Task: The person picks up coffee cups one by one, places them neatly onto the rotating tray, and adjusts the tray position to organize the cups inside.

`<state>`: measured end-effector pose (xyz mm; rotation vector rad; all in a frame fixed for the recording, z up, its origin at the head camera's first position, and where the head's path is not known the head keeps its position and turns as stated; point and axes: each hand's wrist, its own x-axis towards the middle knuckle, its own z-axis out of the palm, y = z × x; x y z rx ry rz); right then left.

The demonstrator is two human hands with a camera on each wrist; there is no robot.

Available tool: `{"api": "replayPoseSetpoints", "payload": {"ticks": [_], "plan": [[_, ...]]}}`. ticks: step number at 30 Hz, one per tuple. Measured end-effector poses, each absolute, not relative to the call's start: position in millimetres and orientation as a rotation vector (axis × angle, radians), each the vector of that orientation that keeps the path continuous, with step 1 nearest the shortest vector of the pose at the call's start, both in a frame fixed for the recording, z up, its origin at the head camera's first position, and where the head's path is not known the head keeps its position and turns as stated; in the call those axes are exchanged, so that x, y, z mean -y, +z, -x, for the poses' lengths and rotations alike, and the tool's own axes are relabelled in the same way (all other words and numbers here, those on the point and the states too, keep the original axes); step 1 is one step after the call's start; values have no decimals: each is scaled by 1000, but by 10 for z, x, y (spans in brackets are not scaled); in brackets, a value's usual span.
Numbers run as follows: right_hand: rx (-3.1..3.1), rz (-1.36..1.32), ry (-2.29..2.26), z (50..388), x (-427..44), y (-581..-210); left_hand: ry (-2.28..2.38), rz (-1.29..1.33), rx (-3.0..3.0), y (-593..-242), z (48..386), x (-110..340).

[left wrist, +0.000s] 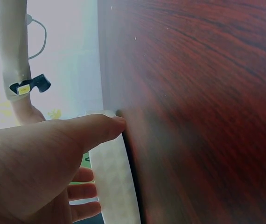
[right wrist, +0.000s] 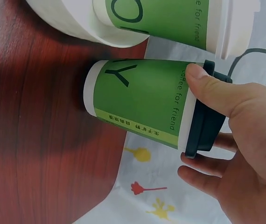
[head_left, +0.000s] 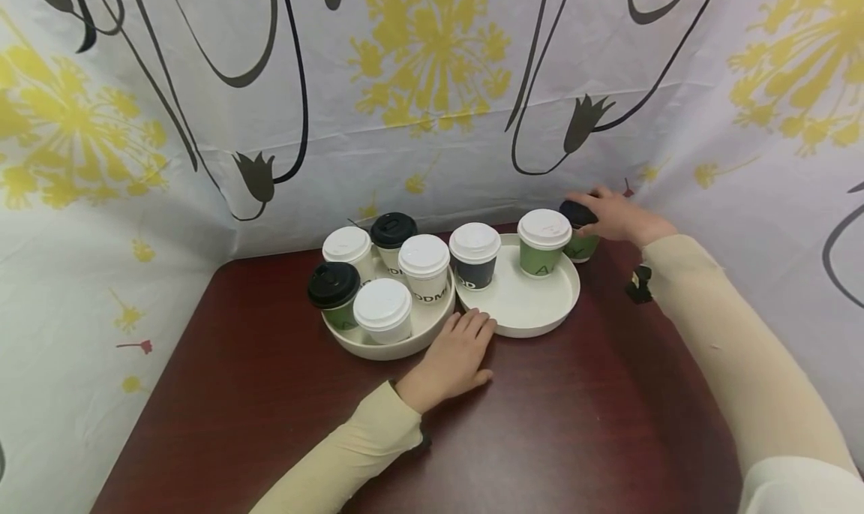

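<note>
My right hand [head_left: 617,215] holds a green paper coffee cup [right wrist: 137,100] by its black lid [right wrist: 207,112]. In the right wrist view the thumb lies against the cup's upper side and the fingers are round the lid's far side. That cup is just beyond the right edge of the right round white tray [head_left: 523,311]; I cannot tell whether its base touches the table. My left hand [head_left: 451,360] rests its fingertips on that tray's near-left rim, thumb out to the side. On this tray are a white-lidded green cup [head_left: 538,259] and a white-lidded dark cup [head_left: 475,270].
A second round white tray [head_left: 385,351] touches the first on the left. It carries several lidded cups, including a black-lidded green one [head_left: 334,293] and a white one [head_left: 382,315]. A flowered cloth [head_left: 432,161] hangs behind and beside the dark red table [head_left: 270,394].
</note>
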<state>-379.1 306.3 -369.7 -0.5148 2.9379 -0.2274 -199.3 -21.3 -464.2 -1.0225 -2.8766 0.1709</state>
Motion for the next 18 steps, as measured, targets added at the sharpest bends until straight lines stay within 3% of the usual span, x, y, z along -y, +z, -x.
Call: {"api": "replayPoseSetpoints", "payload": {"ticks": [18], "plan": [[-2944,584,-239,3594,-3232,-3653,166,1023,2876,-4655,1989,222]]}}
